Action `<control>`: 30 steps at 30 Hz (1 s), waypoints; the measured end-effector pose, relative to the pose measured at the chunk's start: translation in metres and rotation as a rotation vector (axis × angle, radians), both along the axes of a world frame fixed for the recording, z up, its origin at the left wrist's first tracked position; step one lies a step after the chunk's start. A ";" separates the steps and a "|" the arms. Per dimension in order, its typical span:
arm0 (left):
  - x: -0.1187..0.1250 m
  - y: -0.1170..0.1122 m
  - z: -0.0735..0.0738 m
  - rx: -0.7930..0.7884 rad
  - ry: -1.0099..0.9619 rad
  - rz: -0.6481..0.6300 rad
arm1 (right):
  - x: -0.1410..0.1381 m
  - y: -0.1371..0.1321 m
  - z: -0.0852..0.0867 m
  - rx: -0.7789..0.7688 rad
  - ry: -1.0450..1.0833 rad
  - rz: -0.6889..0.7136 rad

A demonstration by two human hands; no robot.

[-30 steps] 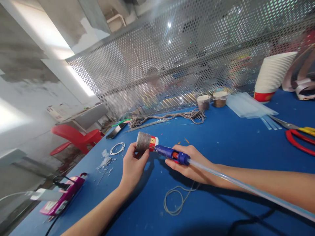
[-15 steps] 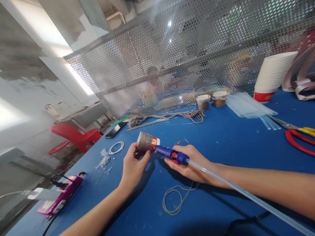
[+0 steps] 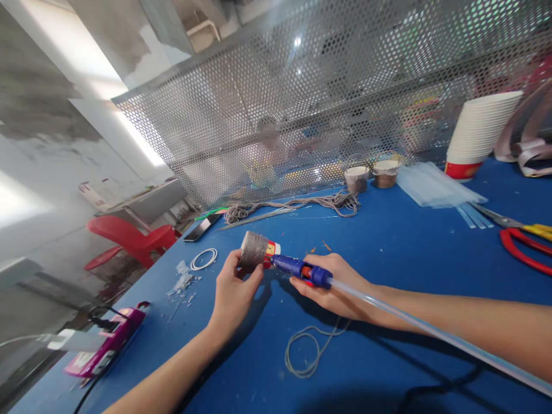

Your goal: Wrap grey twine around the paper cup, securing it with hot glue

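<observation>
My left hand (image 3: pixel 237 287) is closed round a paper cup (image 3: pixel 254 250) lying on its side, most of it wound with grey-brown cord and a red and white band left bare. In my right hand (image 3: pixel 334 284) is a blue glue gun (image 3: pixel 297 268), its nozzle at the bare band of the cup; whether it touches I cannot tell. A long clear glue stick (image 3: pixel 401 310) runs out of the gun's back over my right forearm. A loop of thin grey cord (image 3: pixel 304 353) lies on the blue table below my hands.
A perforated metal screen (image 3: pixel 241 126) borders the table's back. Before it lie a cord bundle (image 3: pixel 297 206), a phone (image 3: pixel 202 227) and two cord-wrapped cups (image 3: pixel 385 174). To the right are stacked paper cups (image 3: pixel 480 135), plastic sheets (image 3: pixel 435 184) and scissors (image 3: pixel 517 230); left, a purple power strip (image 3: pixel 106 345).
The glue gun and my right hand have shifted very slightly to the right. My left hand and the cup stay practically where they were.
</observation>
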State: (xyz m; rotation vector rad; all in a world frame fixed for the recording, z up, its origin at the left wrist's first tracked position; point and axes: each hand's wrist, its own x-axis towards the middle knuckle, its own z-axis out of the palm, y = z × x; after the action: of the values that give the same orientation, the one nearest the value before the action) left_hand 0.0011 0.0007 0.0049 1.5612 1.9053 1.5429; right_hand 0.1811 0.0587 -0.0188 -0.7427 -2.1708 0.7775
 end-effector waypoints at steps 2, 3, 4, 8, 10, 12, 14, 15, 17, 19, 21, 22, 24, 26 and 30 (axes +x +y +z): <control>-0.001 0.000 0.000 -0.002 0.003 -0.002 | 0.000 -0.001 0.000 0.009 -0.019 0.012; -0.001 0.000 0.000 -0.004 0.005 -0.002 | 0.000 -0.001 0.000 0.016 -0.024 0.015; -0.001 0.000 0.000 -0.004 0.008 -0.002 | 0.000 -0.001 0.000 0.017 -0.024 0.011; -0.002 0.001 0.000 0.003 0.032 0.005 | 0.001 0.002 0.005 -0.019 -0.010 -0.011; -0.002 0.002 0.000 0.007 0.038 0.005 | 0.002 0.003 0.007 -0.041 -0.008 -0.012; -0.003 0.002 -0.001 0.009 0.036 -0.003 | 0.002 0.002 0.006 -0.048 -0.014 -0.006; -0.003 0.002 -0.001 0.011 0.035 -0.016 | 0.001 0.000 0.004 -0.032 -0.024 0.004; -0.003 0.002 -0.001 0.011 0.034 -0.023 | 0.001 -0.001 0.003 -0.020 -0.031 0.012; -0.004 0.002 -0.001 0.010 0.031 -0.030 | 0.001 -0.002 0.002 -0.006 -0.041 0.023; -0.004 0.002 0.000 0.008 0.030 -0.025 | 0.001 -0.001 0.003 -0.007 -0.039 0.016; -0.004 0.002 0.000 0.003 0.035 -0.013 | 0.002 0.001 0.005 -0.013 -0.029 0.000; -0.004 0.002 -0.001 0.001 0.037 -0.010 | 0.002 0.001 0.006 -0.015 -0.025 -0.010; -0.005 0.003 -0.001 -0.002 0.038 -0.017 | 0.002 0.002 0.007 -0.017 -0.025 -0.018; -0.007 0.003 -0.002 0.001 0.036 -0.032 | 0.003 0.002 0.008 -0.017 -0.034 -0.015; -0.010 0.005 -0.002 0.009 0.050 -0.029 | 0.004 0.002 0.010 -0.023 -0.027 -0.009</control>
State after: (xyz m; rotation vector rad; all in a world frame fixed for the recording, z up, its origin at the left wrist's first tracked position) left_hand -0.0090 0.0055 0.0029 1.6383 1.8958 1.5165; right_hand 0.1851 0.0608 -0.0089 -0.7782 -2.1850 0.7936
